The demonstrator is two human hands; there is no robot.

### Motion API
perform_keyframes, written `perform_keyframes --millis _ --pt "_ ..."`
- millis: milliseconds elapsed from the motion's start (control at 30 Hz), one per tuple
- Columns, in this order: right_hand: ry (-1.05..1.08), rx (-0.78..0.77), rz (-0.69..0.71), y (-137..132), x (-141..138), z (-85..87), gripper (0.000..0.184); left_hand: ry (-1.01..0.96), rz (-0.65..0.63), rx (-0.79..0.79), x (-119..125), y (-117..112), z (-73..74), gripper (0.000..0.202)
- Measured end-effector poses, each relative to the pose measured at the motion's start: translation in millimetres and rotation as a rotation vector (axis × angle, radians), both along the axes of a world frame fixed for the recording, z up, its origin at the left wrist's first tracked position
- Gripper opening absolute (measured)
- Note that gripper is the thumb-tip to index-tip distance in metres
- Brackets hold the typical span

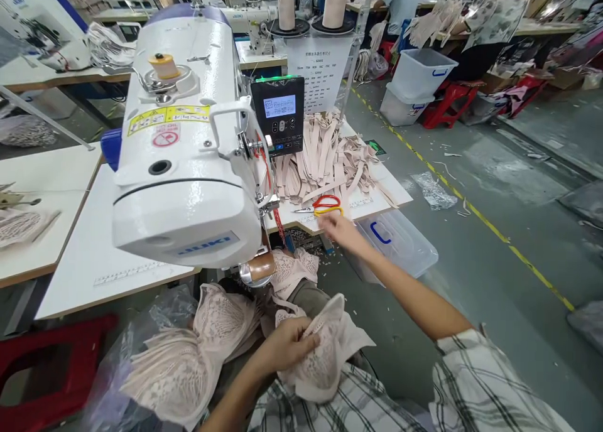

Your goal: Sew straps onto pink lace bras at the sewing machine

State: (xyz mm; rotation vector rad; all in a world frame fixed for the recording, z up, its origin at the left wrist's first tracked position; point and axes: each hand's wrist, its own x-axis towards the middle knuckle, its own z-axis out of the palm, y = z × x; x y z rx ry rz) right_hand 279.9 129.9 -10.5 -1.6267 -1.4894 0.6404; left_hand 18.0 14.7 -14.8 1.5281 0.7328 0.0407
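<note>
My left hand (291, 344) is closed on a beige lace bra (323, 356) above my lap, thumb on top of the cup. Stretched out over the table's front edge, my right hand (340, 230) has its fingers curled in. Whether anything is between those fingers I cannot make out. Just beyond them lie scissors (327, 205) with red and yellow handles, blades pointing left. A pile of beige straps (325, 162) spreads behind the scissors. More bra cups (188, 356) are stacked at my left, and another lace piece (294, 269) hangs below the machine head.
A white sewing machine (183, 199) with a control panel (277, 115) fills the left centre. Thread cones (335, 5) stand behind it. A lidded plastic box (400, 243) sits right of the table. A red stool (51, 356) is at lower left. Another person (400, 5) sits far back.
</note>
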Motion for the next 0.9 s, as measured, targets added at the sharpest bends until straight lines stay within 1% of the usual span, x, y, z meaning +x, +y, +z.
perform_keyframes --millis 33,67,100,167,233,267,333,400,467,500,533,600,667,700,733,767,800,833,900 --pt "0.071 -0.064 -0.040 14.8 0.9 2.4 0.031 -0.054 0.032 -0.040 -3.5 1.0 2.5 0.033" --pt "0.146 -0.118 -0.084 30.4 1.3 5.5 0.037 -0.086 0.081 -0.073 -6.9 1.9 5.3 0.034" --pt "0.218 -0.157 -0.124 45.7 1.0 9.1 0.042 -0.094 0.127 -0.095 -9.9 2.5 7.9 0.035" --pt "0.341 -0.188 -0.196 70.6 -1.8 17.3 0.046 -0.064 0.180 -0.109 -15.2 3.6 12.5 0.043" --pt "0.434 -0.178 -0.257 81.5 -6.8 24.8 0.047 -0.049 0.199 -0.077 -20.7 5.9 16.1 0.050" --pt "0.470 -0.163 -0.282 80.8 -9.8 27.9 0.047 -0.063 0.215 -0.041 -23.8 7.7 17.6 0.051" --pt "0.521 -0.110 -0.315 67.9 -16.5 33.0 0.045 -0.102 0.293 0.031 -30.6 12.5 19.8 0.052" --pt "0.543 0.016 -0.293 43.4 -24.0 37.9 0.039 -0.103 0.411 0.090 -37.2 17.4 21.2 0.051" --pt "0.534 0.188 -0.192 12.4 -33.2 43.4 0.032 -0.057 0.479 0.118 -41.9 20.1 23.3 0.050" --pt "0.514 0.205 -0.137 -3.9 -38.9 46.0 0.031 -0.044 0.479 0.138 -43.3 20.1 25.4 0.049" --pt "0.499 0.178 -0.087 -19.9 -45.5 48.1 0.031 -0.047 0.463 0.175 -44.1 18.9 28.6 0.049" --pt "0.462 0.026 0.033 -48.7 -60.7 49.7 0.029 -0.105 0.403 0.289 -44.8 14.0 38.4 0.047" --pt "0.401 -0.137 0.194 -70.4 -75.5 47.1 0.024 -0.173 0.361 0.466 -45.8 8.1 51.1 0.043" --pt "0.351 -0.178 0.255 -77.9 -81.5 44.5 0.021 -0.196 0.343 0.567 -46.8 5.9 57.4 0.041" --pt "0.299 -0.187 0.282 -83.1 -86.2 41.3 0.018 -0.216 0.322 0.659 -48.3 4.6 63.0 0.038" --pt "0.265 -0.168 0.269 -85.9 -89.5 37.7 0.015 -0.237 0.301 0.724 -50.2 4.1 67.4 0.037" --pt "0.267 -0.134 0.225 -86.5 -91.4 33.8 0.014 -0.256 0.284 0.754 -52.4 4.5 70.5 0.035" --pt "0.308 -0.100 0.169 -85.0 -92.1 29.8 0.015 -0.282 0.276 0.747 -54.7 5.4 72.2 0.033" --pt "0.460 -0.068 0.092 -78.1 -91.7 22.0 0.017 -0.341 0.282 0.662 -59.2 7.9 72.4 0.025"
